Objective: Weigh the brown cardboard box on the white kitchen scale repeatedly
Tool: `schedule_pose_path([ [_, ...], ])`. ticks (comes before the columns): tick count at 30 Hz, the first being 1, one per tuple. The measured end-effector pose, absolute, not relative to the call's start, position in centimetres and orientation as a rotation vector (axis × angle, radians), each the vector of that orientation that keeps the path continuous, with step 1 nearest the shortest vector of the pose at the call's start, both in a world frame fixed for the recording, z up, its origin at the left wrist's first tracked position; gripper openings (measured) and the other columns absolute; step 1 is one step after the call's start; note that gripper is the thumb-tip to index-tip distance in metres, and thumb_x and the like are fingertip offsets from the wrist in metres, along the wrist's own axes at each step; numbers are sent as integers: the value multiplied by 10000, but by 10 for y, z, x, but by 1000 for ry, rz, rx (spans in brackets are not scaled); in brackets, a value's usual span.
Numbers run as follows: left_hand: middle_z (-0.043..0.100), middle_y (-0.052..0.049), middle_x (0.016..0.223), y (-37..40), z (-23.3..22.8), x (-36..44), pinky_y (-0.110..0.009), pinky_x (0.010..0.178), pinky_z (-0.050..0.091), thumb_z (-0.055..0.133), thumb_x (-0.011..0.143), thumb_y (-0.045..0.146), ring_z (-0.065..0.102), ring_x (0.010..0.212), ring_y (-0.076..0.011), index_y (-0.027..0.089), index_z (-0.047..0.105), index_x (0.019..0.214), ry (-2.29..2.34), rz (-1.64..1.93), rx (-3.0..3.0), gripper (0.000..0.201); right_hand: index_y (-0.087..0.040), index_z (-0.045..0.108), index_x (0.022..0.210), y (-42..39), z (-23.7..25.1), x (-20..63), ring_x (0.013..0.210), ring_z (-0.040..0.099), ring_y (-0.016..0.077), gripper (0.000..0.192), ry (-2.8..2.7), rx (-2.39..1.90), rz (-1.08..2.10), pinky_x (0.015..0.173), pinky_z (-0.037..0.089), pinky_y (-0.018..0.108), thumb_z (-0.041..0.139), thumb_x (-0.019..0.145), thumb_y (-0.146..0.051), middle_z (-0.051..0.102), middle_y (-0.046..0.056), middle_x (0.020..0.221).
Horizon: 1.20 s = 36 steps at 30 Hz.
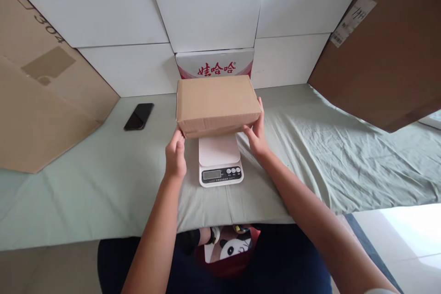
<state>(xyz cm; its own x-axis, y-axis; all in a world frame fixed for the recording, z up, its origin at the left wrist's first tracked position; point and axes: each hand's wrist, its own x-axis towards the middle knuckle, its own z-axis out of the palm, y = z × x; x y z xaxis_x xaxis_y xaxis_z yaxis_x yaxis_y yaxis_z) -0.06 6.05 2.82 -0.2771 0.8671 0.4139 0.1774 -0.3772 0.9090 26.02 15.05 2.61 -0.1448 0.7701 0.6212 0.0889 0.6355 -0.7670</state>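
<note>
Between my two hands is a closed brown cardboard box (217, 101), tilted a little, at the far end of a white kitchen scale (219, 154). My left hand (176, 154) grips the box's near left corner, its fingertips hidden behind and under it. On the right side, my right hand (256, 133) holds the near right corner, with the thumb on the front face and fingers along the side. The box covers the back of the scale's platform; whether it touches the platform I cannot tell. The scale's display (212, 174) looks blank, with several round buttons beside it.
A black phone (138, 116) lies on the green cloth (138, 183) to the left. White panels (213, 4) and a printed white box (215, 63) stand behind. Large cardboard pieces rise at the left (44, 82) and right (386, 55).
</note>
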Motion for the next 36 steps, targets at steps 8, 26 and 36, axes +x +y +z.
schedule_pose_path([
  [8, 669, -212, 1477, -20, 0, 10, -541, 1266, 395, 525, 866, 849, 506, 1513, -415, 149, 675, 1437, 1328, 1717, 1276, 916, -438, -10, 1697, 71, -1, 284, 1700, 63, 395, 985, -1680, -819, 750, 1384, 55, 710, 569, 948, -709, 61, -1, 1824],
  [26, 572, -188, 1601, -24, 3, 9, -534, 1285, 367, 508, 920, 803, 437, 1562, -399, 194, 591, 1542, 1297, 1741, 1283, 875, -439, 104, 1687, 71, 10, 281, 1605, 327, 388, 845, -1567, -900, 725, 1309, 283, 690, 449, 968, -717, 325, 54, 1720],
  [36, 546, -175, 1628, -23, 9, 11, -520, 1291, 358, 485, 885, 861, 420, 1575, -386, 214, 587, 1546, 1346, 1761, 1212, 930, -472, 139, 1671, 79, 10, 281, 1531, 422, 407, 829, -1463, -925, 713, 1234, 351, 726, 387, 940, -774, 408, 70, 1644],
])
